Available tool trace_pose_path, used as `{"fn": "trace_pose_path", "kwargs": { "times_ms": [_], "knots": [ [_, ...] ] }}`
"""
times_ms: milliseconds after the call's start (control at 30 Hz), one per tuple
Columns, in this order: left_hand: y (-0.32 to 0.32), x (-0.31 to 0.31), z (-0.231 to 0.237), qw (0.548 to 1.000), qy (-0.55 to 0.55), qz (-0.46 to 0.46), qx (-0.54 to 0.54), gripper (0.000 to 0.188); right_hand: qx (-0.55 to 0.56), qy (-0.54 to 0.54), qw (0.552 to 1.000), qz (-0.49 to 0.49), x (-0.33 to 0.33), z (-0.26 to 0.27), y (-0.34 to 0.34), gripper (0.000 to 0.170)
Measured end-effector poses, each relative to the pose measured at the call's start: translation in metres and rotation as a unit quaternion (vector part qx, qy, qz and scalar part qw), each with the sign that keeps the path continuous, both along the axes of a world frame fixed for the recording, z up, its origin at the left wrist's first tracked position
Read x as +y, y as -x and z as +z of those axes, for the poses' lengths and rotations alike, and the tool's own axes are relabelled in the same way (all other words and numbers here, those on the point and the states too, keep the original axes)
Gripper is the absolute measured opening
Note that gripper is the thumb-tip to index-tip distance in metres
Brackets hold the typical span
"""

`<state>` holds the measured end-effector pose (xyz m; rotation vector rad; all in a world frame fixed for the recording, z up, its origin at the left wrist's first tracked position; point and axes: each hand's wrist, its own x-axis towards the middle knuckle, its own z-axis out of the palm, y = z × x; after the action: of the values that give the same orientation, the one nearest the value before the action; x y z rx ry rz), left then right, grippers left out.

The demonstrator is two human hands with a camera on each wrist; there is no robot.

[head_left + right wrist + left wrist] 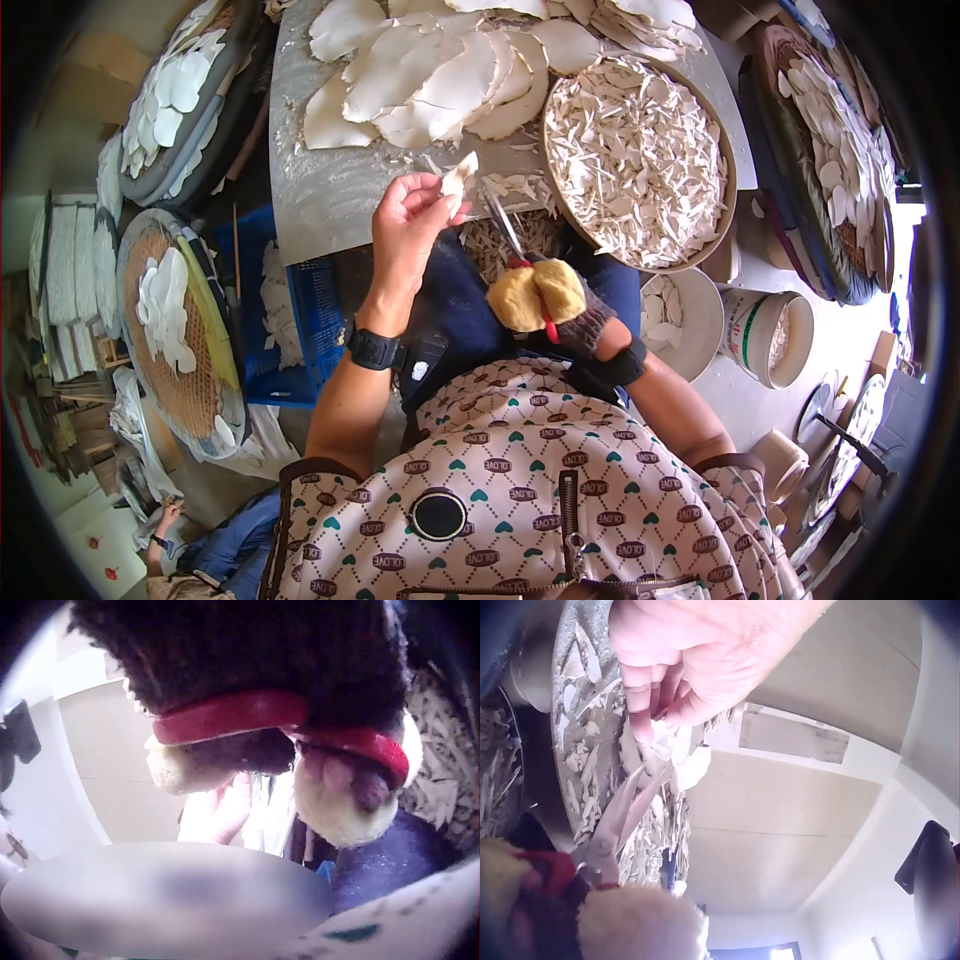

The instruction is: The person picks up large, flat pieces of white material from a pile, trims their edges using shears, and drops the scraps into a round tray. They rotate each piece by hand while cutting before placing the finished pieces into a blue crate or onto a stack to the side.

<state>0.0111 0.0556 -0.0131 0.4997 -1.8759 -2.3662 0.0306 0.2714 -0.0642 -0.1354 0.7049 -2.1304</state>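
Note:
My left hand pinches a small, thin, off-white slice with a ragged brown edge between thumb and fingers, above the near edge of the metal table. Across from it, my right hand wears a dark knit glove with yellow fleece padding and grips red-handled scissors. In the left wrist view the scissors' blades point up at the slice, their tips close to its lower edge. The red handles loop round the gloved hand in the right wrist view.
Large pale slices lie heaped on the table's far side. A round tray full of cut strips stands at right. A blue crate is at lower left, white buckets at lower right. Round woven racks hold more slices.

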Motion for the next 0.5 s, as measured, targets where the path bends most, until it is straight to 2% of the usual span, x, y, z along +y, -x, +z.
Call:
{"fn": "trace_pose_path", "kwargs": {
  "times_ms": [67, 100, 133, 167, 233, 333, 367, 500],
  "knots": [
    [-0.005, 0.006, -0.001, 1.0, 0.011, -0.012, -0.007, 0.025, 0.033, -0.051, 0.998, 0.018, -0.01, 0.014, 0.007, 0.024],
    [-0.007, 0.009, -0.002, 0.999, 0.022, -0.019, -0.014, 0.026, -0.066, 0.014, 0.997, 0.025, -0.016, 0.009, 0.009, 0.023],
    [-0.01, 0.011, -0.002, 0.999, 0.034, -0.025, -0.022, 0.027, 0.128, -0.077, 0.989, 0.02, -0.017, -0.003, 0.012, 0.024],
    [-0.011, 0.012, -0.003, 0.999, 0.023, -0.021, -0.023, 0.03, 0.316, -0.165, 0.934, 0.016, -0.017, -0.019, 0.016, 0.027],
    [-0.011, 0.01, -0.006, 1.0, -0.008, 0.005, -0.021, 0.028, 0.428, -0.253, 0.867, 0.03, -0.018, -0.022, 0.014, 0.041],
    [-0.009, 0.011, -0.016, 0.998, -0.046, 0.043, -0.023, 0.023, 0.384, -0.244, 0.89, 0.041, -0.024, -0.024, 0.015, 0.044],
    [-0.008, 0.011, -0.02, 0.997, -0.056, 0.055, -0.024, 0.022, 0.454, -0.321, 0.83, 0.053, -0.022, -0.038, 0.013, 0.043],
    [-0.005, 0.007, -0.016, 0.997, -0.047, 0.027, -0.05, 0.02, 0.411, -0.319, 0.854, 0.018, -0.025, -0.007, 0.017, 0.036]
  ]
}}
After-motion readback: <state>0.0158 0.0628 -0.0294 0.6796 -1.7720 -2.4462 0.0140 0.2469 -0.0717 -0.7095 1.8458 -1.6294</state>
